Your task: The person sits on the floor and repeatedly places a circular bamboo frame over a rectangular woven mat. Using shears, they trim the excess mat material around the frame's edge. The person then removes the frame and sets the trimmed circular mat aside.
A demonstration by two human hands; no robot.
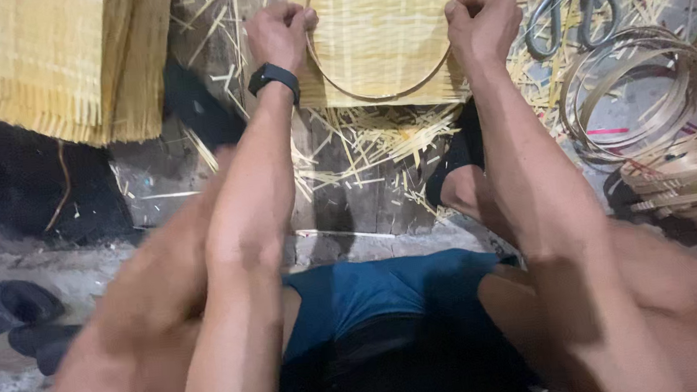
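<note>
Both hands, left hand (277, 32) and right hand (480, 20), have fingers closed on the bamboo hoop (386, 92) lying on the woven mat (380, 25) at top centre, whose ragged edges look untrimmed.

Both hands, left (277, 32) and right (480, 20), gripping a bamboo hoop (386, 92) over a woven mat (380, 25); scissors (571, 0) nearby.

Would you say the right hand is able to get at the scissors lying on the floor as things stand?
Probably yes. The scissors lie just beside the right hand, with only loose bamboo strips about them and nothing over them. But that hand's fingers are gripping the bamboo hoop, so it would have to let go first.
</note>
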